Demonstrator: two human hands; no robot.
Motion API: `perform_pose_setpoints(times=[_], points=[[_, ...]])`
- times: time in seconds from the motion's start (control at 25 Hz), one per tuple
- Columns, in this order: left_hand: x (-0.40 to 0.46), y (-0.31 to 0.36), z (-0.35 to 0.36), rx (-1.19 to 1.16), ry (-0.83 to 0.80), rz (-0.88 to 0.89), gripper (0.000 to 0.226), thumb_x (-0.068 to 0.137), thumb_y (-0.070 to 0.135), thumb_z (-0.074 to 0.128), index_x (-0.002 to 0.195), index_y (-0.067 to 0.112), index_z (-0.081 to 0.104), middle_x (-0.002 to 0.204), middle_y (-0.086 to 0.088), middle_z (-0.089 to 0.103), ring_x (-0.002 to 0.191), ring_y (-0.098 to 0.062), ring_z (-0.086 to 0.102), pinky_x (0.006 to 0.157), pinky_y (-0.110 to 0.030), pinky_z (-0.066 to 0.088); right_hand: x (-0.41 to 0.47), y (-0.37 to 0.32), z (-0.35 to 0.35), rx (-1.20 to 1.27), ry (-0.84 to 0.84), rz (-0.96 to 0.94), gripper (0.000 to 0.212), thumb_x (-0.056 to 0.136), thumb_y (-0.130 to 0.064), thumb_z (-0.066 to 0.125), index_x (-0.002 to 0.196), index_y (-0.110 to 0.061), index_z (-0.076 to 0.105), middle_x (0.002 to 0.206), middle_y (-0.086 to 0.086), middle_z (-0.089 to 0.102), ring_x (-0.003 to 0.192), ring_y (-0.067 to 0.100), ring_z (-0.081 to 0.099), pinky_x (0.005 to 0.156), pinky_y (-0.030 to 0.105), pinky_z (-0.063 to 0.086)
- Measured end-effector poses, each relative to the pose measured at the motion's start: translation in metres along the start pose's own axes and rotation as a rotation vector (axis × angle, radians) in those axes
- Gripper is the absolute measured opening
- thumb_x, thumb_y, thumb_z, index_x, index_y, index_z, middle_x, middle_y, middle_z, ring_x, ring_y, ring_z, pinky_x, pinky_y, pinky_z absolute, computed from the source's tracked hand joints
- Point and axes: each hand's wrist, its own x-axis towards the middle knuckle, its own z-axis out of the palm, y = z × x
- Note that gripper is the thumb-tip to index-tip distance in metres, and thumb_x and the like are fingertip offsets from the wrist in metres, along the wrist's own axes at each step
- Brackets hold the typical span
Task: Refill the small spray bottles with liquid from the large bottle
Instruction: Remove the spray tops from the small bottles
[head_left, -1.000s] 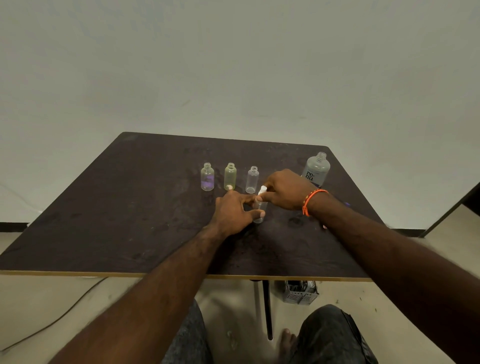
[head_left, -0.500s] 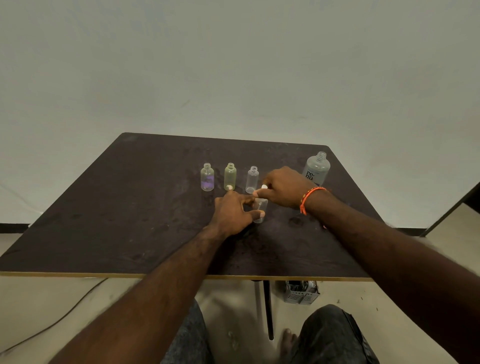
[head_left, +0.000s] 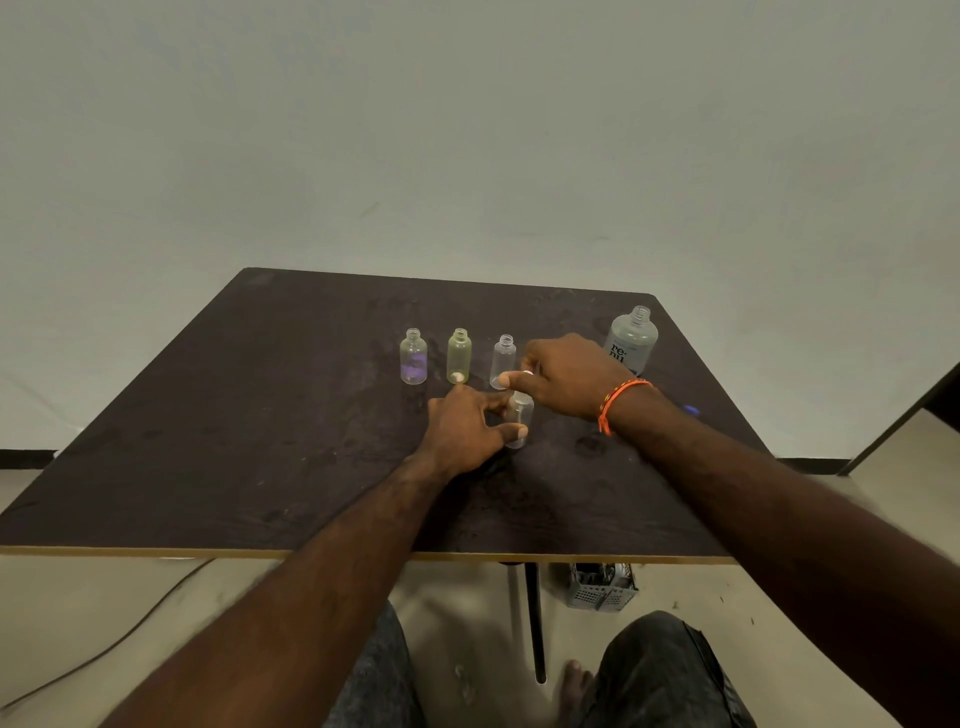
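Dark table, worn top, pale edge band along the near side. Large bottle upright near the far right corner, cap off, dark lettering on its side. Left hand grips a small clear bottle between thumb and curled fingers, roughly mid-table, a little toward the far edge. Right hand, orange wristband at the wrist, pinches a white spray top directly above that bottle's neck; whether it is seated, cannot tell. Behind the hands, a row of three uncapped small bottles parallel to the far edge: purple-tinted bottle, green-tinted bottle, clear bottle. Small white cap at the green one's base.
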Motion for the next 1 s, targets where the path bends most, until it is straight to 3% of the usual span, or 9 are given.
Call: perform_pose_setpoints(times=[0.16, 0.32, 0.4, 0.48, 0.56, 0.68, 0.76, 0.8, 1.0], points=[[0.000, -0.001, 0.002, -0.004, 0.001, 0.005, 0.017, 0.082, 0.050, 0.079, 0.090, 0.035, 0.075, 0.088, 0.027, 0.073, 0.097, 0.006, 0.065, 0.102, -0.048, 0.042, -0.001, -0.008, 0.000, -0.015, -0.021, -0.006, 0.046, 0.102, -0.048, 0.046, 0.089, -0.008, 0.065, 0.082, 0.008, 0.066, 0.074, 0.022, 0.060, 0.060, 0.033, 0.042], [-0.001, -0.001, 0.002, -0.024, 0.004, -0.001, 0.023, 0.081, 0.051, 0.078, 0.098, 0.036, 0.078, 0.087, 0.026, 0.074, 0.097, 0.006, 0.066, 0.105, -0.049, 0.041, 0.002, -0.013, -0.004, -0.028, -0.085, -0.070, 0.019, 0.099, -0.025, 0.055, 0.106, -0.012, 0.067, 0.102, 0.009, 0.068, 0.093, 0.025, 0.063, 0.075, 0.035, 0.049], [-0.001, -0.002, 0.003, -0.043, 0.002, -0.003, 0.020, 0.081, 0.048, 0.080, 0.096, 0.035, 0.079, 0.085, 0.026, 0.074, 0.093, 0.008, 0.066, 0.106, -0.045, 0.040, 0.002, -0.012, -0.005, 0.027, -0.163, -0.112, 0.026, 0.090, -0.007, 0.060, 0.112, -0.018, 0.067, 0.114, 0.004, 0.065, 0.106, 0.022, 0.061, 0.081, 0.030, 0.046], [-0.001, -0.002, 0.003, -0.044, 0.000, 0.001, 0.016, 0.082, 0.046, 0.081, 0.085, 0.031, 0.076, 0.084, 0.024, 0.075, 0.092, 0.009, 0.066, 0.103, -0.043, 0.039, -0.001, -0.011, -0.002, 0.087, -0.178, -0.124, 0.042, 0.086, -0.009, 0.066, 0.127, -0.018, 0.059, 0.126, 0.003, 0.062, 0.114, 0.022, 0.059, 0.087, 0.030, 0.047], [-0.002, 0.000, 0.003, -0.022, 0.009, 0.003, 0.016, 0.082, 0.046, 0.080, 0.086, 0.032, 0.075, 0.086, 0.023, 0.075, 0.094, 0.007, 0.066, 0.101, -0.043, 0.040, -0.003, -0.008, 0.002, 0.107, -0.096, -0.070, 0.052, 0.089, -0.029, 0.070, 0.136, -0.018, 0.051, 0.132, 0.004, 0.061, 0.116, 0.024, 0.059, 0.092, 0.034, 0.049], [-0.002, 0.001, 0.002, 0.017, 0.016, -0.012, 0.022, 0.083, 0.049, 0.079, 0.102, 0.036, 0.078, 0.092, 0.023, 0.074, 0.100, 0.002, 0.065, 0.098, -0.042, 0.037, 0.000, -0.005, 0.001, -0.013, -0.036, 0.043, 0.043, 0.097, -0.057, 0.053, 0.107, -0.015, 0.060, 0.097, 0.002, 0.064, 0.087, 0.021, 0.061, 0.072, 0.032, 0.045], [-0.002, 0.000, 0.002, 0.023, 0.016, -0.005, 0.024, 0.083, 0.049, 0.079, 0.103, 0.035, 0.078, 0.092, 0.022, 0.075, 0.099, 0.002, 0.065, 0.097, -0.040, 0.036, -0.002, -0.008, -0.001, -0.050, -0.075, 0.056, 0.049, 0.102, -0.056, 0.043, 0.076, -0.016, 0.054, 0.075, 0.000, 0.057, 0.068, 0.016, 0.054, 0.060, 0.028, 0.035], [-0.002, 0.000, 0.003, 0.020, 0.019, -0.002, 0.025, 0.083, 0.049, 0.079, 0.103, 0.034, 0.078, 0.093, 0.021, 0.076, 0.099, 0.002, 0.066, 0.096, -0.040, 0.037, -0.002, -0.010, -0.001, -0.048, -0.097, 0.052, 0.048, 0.104, -0.052, 0.041, 0.074, -0.016, 0.054, 0.073, 0.001, 0.056, 0.067, 0.017, 0.053, 0.058, 0.028, 0.033], [-0.003, 0.000, 0.003, -0.001, 0.007, -0.005, 0.023, 0.084, 0.050, 0.078, 0.099, 0.033, 0.078, 0.094, 0.022, 0.076, 0.100, 0.002, 0.067, 0.096, -0.043, 0.038, 0.000, -0.017, -0.001, -0.012, -0.192, -0.019, 0.027, 0.102, -0.024, 0.051, 0.123, -0.010, 0.058, 0.117, 0.013, 0.064, 0.102, 0.027, 0.060, 0.080, 0.033, 0.045]])
